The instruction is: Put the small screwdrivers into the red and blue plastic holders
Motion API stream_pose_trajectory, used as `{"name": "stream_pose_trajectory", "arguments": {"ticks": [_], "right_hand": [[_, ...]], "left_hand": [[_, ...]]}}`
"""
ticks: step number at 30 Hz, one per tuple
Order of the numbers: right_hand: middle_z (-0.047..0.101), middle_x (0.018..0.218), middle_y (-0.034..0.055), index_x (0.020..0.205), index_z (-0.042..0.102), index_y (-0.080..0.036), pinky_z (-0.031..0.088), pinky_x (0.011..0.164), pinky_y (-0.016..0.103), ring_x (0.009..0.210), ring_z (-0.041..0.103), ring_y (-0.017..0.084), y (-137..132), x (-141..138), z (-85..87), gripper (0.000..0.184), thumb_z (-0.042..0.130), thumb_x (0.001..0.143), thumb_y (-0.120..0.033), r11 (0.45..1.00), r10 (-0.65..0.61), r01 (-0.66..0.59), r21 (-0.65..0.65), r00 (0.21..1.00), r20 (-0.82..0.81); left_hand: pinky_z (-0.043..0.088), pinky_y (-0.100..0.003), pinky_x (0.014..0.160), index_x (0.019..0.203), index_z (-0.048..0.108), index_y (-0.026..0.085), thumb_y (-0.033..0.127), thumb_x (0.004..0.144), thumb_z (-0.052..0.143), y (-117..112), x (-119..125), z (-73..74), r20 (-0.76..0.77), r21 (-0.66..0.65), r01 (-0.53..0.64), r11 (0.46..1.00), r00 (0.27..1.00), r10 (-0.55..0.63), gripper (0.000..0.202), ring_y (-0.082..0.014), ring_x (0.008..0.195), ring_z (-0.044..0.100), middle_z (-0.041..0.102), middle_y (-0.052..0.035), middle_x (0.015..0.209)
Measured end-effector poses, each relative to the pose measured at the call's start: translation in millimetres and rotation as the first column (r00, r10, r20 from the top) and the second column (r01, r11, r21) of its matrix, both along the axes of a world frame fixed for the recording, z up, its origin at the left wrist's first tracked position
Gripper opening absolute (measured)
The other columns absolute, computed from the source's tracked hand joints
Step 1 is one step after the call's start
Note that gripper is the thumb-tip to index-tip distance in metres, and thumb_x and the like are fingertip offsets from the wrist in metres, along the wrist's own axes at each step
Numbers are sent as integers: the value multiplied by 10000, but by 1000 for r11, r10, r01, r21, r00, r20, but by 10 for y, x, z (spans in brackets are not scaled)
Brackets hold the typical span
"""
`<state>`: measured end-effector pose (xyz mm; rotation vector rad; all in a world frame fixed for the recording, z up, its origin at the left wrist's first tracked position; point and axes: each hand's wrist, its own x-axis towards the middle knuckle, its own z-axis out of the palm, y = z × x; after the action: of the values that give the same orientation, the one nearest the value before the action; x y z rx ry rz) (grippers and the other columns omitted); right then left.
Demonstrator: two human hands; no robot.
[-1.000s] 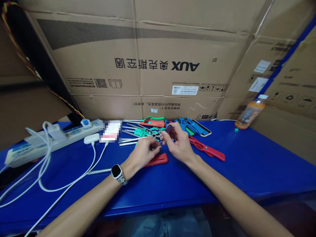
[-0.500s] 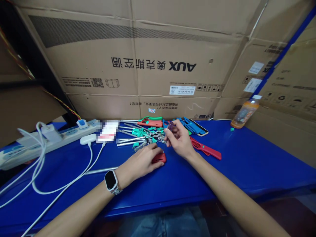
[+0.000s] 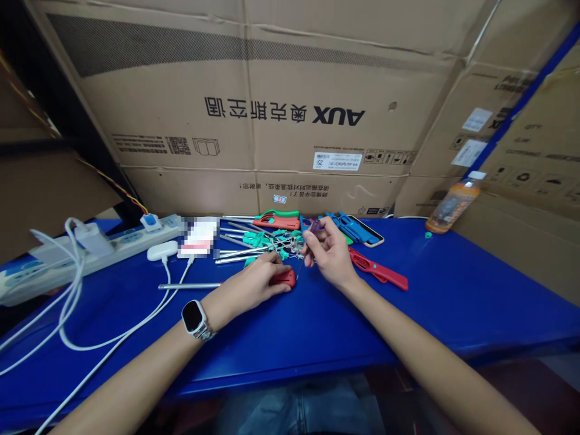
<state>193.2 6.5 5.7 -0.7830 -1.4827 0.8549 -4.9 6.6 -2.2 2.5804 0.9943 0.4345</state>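
My left hand point(image 3: 260, 278) is closed over a red long-nosed lighter point(image 3: 285, 278) lying on the blue table. Its metal barrel point(image 3: 190, 286) sticks out to the left beyond my wrist. Pinched in my right hand point(image 3: 329, 251) is a small screwdriver point(image 3: 315, 227) with a purple handle. The thin shaft points down, its tip close to the lighter's red end; I cannot tell whether they touch. Just behind both hands lies a heap of lighter innards point(image 3: 276, 240), with metal tubes, green parts and thin wires. A red lighter casing point(image 3: 380, 270) rests right of my right hand.
Blue casings point(image 3: 347, 226) and a phone point(image 3: 369, 234) lie at the back, near a red and green casing point(image 3: 278, 220). An orange drink bottle point(image 3: 455, 202) stands far right. A power strip point(image 3: 131, 240) and white cables point(image 3: 136, 329) occupy the left. Cardboard point(image 3: 181, 151) walls the back.
My left hand has shifted the red lighter slightly left and up, its barrel now swung farther back. The screwdriver's shaft shows more clearly beside the lighter's end.
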Motion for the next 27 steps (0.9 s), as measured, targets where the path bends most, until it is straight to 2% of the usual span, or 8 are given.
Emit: {"name": "stream_pose_trajectory", "arguments": {"ticks": [5, 10, 15, 27], "right_hand": [[602, 659, -64, 922, 430, -239, 437, 414, 188, 425, 550, 72, -10, -19, -65, 288, 591, 900, -476, 1000, 20, -20, 12, 999, 28], [606, 683, -51, 924, 440, -241, 465, 452, 210, 452, 556, 80, -34, -39, -67, 245, 588, 917, -436, 998, -10, 6, 66, 999, 53], [596, 684, -49, 917, 443, -238, 481, 484, 221, 481, 563, 86, -49, -56, -68, 224, 584, 927, -412, 995, -12, 3, 97, 996, 87], [585, 723, -35, 932, 464, -231, 491, 521, 227, 528, 571, 94, -49, -83, -89, 179, 563, 938, -379, 995, 11, -31, 92, 977, 214]], "left_hand": [[477, -337, 800, 1041, 636, 193, 405, 882, 629, 0, 15, -24, 40, 20, -47, 999, 998, 46, 265, -235, 925, 589, 585, -62, 1004], [471, -333, 768, 908, 644, 174, 442, 881, 607, -16, 30, 19, 68, -15, -56, 998, 996, 56, 273, -229, 869, 588, 579, -63, 957], [474, -312, 731, 893, 674, 162, 446, 881, 603, -30, 40, 51, 63, -51, -46, 998, 997, 50, 293, -212, 827, 578, 584, -69, 926], [477, -318, 720, 892, 670, 165, 442, 875, 613, -17, 44, -2, 57, -48, -52, 998, 997, 54, 283, -216, 828, 589, 588, -73, 955]]}}
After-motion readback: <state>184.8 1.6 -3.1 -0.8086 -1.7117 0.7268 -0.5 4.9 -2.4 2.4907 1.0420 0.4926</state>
